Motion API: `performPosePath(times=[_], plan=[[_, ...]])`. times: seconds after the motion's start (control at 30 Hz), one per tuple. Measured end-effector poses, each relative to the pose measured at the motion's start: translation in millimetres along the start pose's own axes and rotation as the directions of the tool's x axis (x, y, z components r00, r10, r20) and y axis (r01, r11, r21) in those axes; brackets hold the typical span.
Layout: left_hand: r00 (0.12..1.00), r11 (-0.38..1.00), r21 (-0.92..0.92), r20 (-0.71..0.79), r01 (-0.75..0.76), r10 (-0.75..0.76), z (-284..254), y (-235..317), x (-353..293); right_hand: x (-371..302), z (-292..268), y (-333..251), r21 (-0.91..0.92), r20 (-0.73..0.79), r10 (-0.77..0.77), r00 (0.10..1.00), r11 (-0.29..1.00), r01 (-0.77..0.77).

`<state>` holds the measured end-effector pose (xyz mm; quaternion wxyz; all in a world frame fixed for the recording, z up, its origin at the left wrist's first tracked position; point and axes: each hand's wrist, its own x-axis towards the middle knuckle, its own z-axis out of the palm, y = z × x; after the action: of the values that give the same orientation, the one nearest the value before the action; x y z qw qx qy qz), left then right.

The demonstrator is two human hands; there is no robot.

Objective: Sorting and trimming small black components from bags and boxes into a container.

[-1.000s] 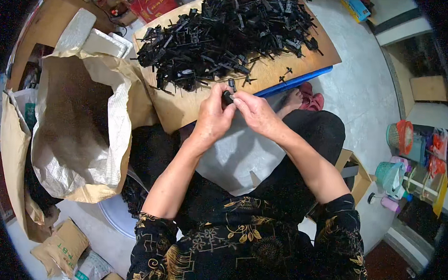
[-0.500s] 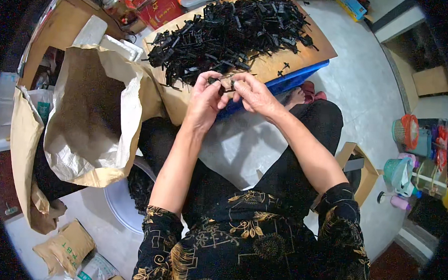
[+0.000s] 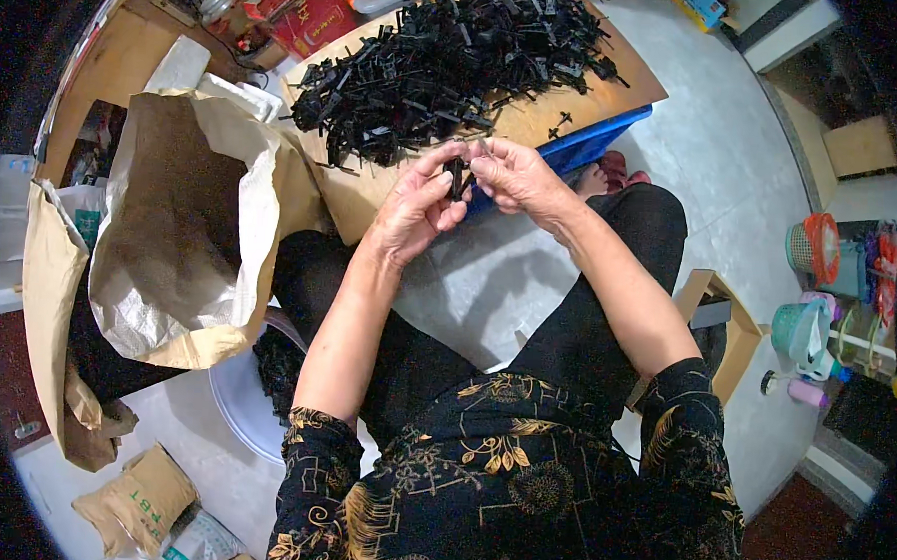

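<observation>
Pinching the small black part (image 3: 457,180) in the grip of the left hand (image 3: 411,210), pointing it longways toward the worktop (image 3: 627,83), just left of the fingertips of the right hand (image 3: 523,183), with the right grip too hidden to tell full from empty.

I watch through the left one of two fisheye cameras worn on the person's head. It looks steeply down and forward: the patterned shirt (image 3: 521,453) lies nearest, just beneath me, the bare forearms (image 3: 338,325) reach away from the near side, and the desk (image 3: 616,102) sits far. My view runs wide, from the paper sack (image 3: 257,242) at left to the teal basket (image 3: 794,333) at right, bending toward a dark rim.
</observation>
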<state>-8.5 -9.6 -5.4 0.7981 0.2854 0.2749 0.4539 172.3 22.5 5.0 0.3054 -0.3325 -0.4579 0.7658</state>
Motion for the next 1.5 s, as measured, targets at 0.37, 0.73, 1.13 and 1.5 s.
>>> performPosePath(times=[0.37, 0.73, 1.13, 1.5], plan=[[0.999, 0.984, 0.175, -0.052, 0.017, -0.008, 5, -3, 1, 8, -3, 10, -0.170, -0.041, 0.038, 0.998, 0.985, -0.044], [0.947, 0.825, 0.559, -0.215, -0.081, 0.238, 3, -12, 9, 6, 18, 8, 0.065, -0.133, 0.149, 0.980, 0.988, -0.141], [0.922, 0.846, 0.519, -0.255, -0.123, 0.291, -1, -18, 18, 13, 25, 15, 0.155, -0.103, 0.167, 0.981, 0.976, -0.150], [0.856, 0.688, 0.704, -0.237, -0.174, 0.459, -9, -30, 19, 22, 24, 26, 0.112, -0.176, 0.232, 0.957, 0.970, -0.215]])
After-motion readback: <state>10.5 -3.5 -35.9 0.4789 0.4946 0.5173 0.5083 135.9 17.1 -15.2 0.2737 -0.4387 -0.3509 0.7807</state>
